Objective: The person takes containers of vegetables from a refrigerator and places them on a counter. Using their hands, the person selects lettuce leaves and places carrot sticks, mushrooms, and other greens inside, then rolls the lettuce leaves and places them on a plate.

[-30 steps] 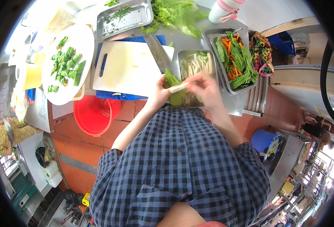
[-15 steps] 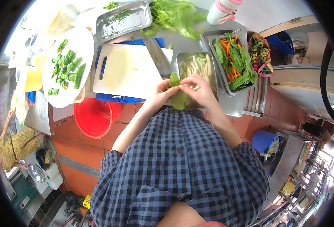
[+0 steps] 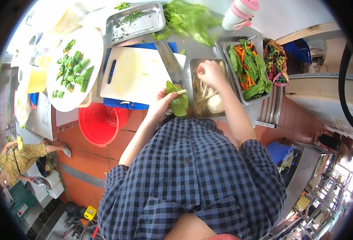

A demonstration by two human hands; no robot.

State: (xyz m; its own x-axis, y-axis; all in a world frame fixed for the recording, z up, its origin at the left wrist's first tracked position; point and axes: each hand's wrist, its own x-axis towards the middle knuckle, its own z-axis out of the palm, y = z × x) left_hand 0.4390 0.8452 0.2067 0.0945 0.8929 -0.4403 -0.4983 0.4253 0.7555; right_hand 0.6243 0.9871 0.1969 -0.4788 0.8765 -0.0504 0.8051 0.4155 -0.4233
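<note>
My left hand (image 3: 162, 103) is closed on a green leaf (image 3: 179, 105), with a pale strip (image 3: 181, 92) lying across it under the thumb. To the right, my right hand (image 3: 211, 75) reaches into a metal tray (image 3: 192, 86) of pale strips (image 3: 201, 96), fingers bent together; whatever they pinch is too small to make out. A rounded white piece (image 3: 215, 105) sits at the tray's near end. Left of my hands, a knife (image 3: 168, 60) lies across a white cutting board (image 3: 134, 76) on a blue cloth (image 3: 122, 103).
A white oval plate (image 3: 96, 52) of green leaf rolls stands left, above a red bucket (image 3: 103, 126). Right is a tray (image 3: 244, 100) of leaves and carrot strips (image 3: 244, 60). Behind are a metal tray (image 3: 144, 30), lettuce (image 3: 192, 20) and a bottle (image 3: 236, 18). Another person (image 3: 22, 158) stands far left.
My right hand has left the leaf and moved up and right into the tray of pale strips. My left hand keeps the leaf, shifted slightly left. The other person has moved.
</note>
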